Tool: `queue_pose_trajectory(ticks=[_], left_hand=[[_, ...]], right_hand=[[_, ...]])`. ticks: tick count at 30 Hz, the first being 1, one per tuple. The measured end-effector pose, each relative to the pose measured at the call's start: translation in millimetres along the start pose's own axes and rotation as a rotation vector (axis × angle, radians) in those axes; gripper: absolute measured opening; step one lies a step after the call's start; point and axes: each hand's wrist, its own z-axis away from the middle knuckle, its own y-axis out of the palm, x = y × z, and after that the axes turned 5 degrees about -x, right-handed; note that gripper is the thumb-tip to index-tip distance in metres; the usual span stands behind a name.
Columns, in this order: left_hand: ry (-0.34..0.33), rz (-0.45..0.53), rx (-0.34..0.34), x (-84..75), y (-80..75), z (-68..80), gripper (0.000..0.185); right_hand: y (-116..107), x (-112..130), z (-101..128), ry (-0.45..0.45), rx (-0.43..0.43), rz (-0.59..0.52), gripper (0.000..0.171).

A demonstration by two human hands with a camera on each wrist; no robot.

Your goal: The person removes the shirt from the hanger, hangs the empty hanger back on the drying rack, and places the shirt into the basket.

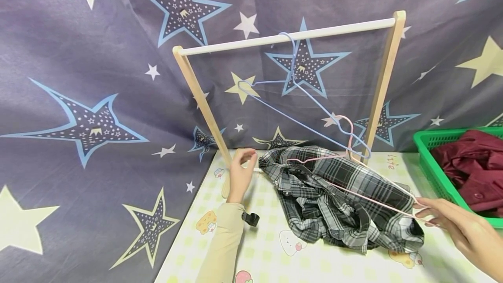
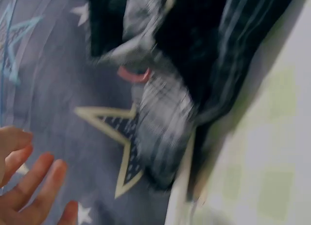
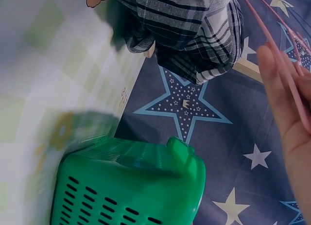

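A black, grey and white plaid shirt [image 1: 353, 178] lies bunched on the table. The pink clothes hanger [image 1: 320, 158] rests over it with its hook upward, one end seemingly within the shirt's folds. At the hanger's other end, my right hand [image 1: 461, 224] pinches the pink wire between thumb and fingers; the right wrist view shows the same hanger [image 3: 286, 72] against the hand. My left hand [image 1: 240, 174] is beside the shirt's left edge, fingers loosely bent. In the left wrist view those fingers [image 2: 36, 191] are spread and hold nothing, apart from the shirt [image 2: 165, 123].
Behind the shirt stands a wooden rack with a white rod [image 1: 243, 43]. A blue hanger [image 1: 294, 56] hangs from it, its lower end close above the pink hook. To the right is a green basket [image 1: 426, 160] with a maroon garment [image 1: 475, 165]. A star-patterned curtain covers the back.
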Motion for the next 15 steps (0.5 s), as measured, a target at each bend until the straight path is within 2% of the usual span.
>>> queue_pose_trajectory(ticks=[4, 7, 11, 15], left_hand=[[-0.007, -0.020, -0.172, 0.1, -19.3, -14.2, 0.015], [0.023, -0.026, -0.275, 7.4, -30.5, -23.6, 0.014], [0.038, -0.034, -0.361, 6.2, -40.1, -31.6, 0.016], [0.040, -0.094, -0.420, 7.3, -45.2, -38.0, 0.021]], right_hand=[[1, 0, 1, 0.000, 0.002, -0.010, 0.047], [2, 0, 4, 0.013, 0.005, -0.026, 0.045], [2, 1, 3, -0.001, -0.002, -0.006, 0.051], [1, 1, 3, -0.009, -0.011, 0.047, 0.056]])
